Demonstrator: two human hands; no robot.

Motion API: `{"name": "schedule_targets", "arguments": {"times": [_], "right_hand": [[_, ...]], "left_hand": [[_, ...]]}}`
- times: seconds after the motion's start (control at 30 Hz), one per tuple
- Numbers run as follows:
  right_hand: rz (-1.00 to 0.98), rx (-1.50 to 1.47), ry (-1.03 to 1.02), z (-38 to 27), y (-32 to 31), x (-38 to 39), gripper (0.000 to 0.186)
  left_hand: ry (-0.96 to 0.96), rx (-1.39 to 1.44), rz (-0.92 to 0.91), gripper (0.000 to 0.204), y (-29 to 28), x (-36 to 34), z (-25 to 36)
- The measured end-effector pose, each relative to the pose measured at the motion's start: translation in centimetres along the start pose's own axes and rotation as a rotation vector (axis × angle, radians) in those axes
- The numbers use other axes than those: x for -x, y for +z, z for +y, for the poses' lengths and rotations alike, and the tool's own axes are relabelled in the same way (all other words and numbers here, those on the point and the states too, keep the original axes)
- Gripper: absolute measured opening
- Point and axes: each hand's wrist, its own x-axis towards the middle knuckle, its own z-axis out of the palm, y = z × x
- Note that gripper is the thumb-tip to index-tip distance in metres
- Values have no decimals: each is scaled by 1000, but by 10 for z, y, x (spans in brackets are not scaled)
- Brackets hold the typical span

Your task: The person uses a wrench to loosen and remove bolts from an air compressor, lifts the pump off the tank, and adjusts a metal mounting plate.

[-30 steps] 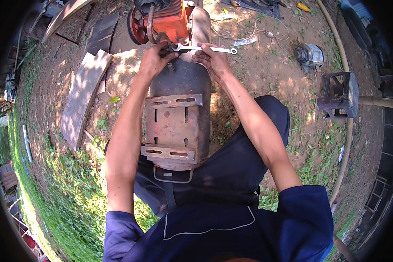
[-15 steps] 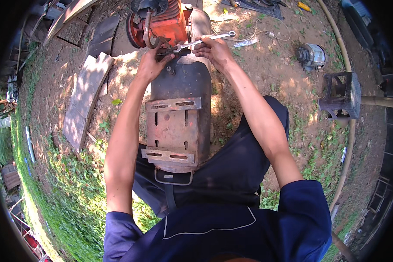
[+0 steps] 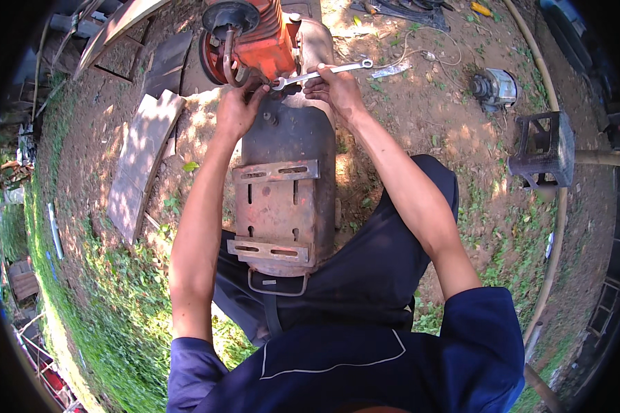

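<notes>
Head view, from the left: a pale grey weathered flat board [image 3: 141, 165] lies on the ground, well apart from the tank. The bare left hand [image 3: 238, 113] is at the far left edge of a dark grey cylindrical metal tank [image 3: 289, 138]; its thumb and fingers curl together, though whether they pinch something I cannot tell. Just beyond stands an orange-red finned metal pump [image 3: 258, 51]. A long silver metal wrench [image 3: 348, 67] slants over the tank's far end, its open end beside the left fingertips, its ring end pointing right. The bare right hand [image 3: 341, 93] pinches the shaft between thumb and index finger, the other fingers bent below.

To handle the wrench well, I judge, seat its open end squarely, keep it flat, steady that end with the left fingers and press smoothly from further along the shaft.

Counted: one wrench, one pump, one tank, two rusty slotted bars [image 3: 275, 171] across it; further right, one silver-grey motor [image 3: 497, 88] and one dark plastic stool [image 3: 548, 148].
</notes>
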Motion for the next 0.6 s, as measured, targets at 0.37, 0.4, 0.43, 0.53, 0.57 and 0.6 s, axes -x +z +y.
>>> {"name": "schedule_targets", "arguments": {"times": [0.37,0.4,0.43,0.53,0.57,0.6], "right_hand": [[127,66,21,-14,-15,1,29],[138,71,29,-14,-14,2,29],[147,75,37,-15,-13,2,29],[156,100,43,-17,-12,2,30],[161,113,44,-17,-15,2,30],[160,119,42,-17,-17,2,30]], "left_hand": [[-47,-136,33,42,5,-7,4],[-36,-168,30,41,5,-8,3],[-24,-200,28,40,4,-10,2],[-14,-261,33,39,2,-11,0],[-15,-273,32,39,3,-10,4],[-20,-228,46,39,3,-9,7]]}}
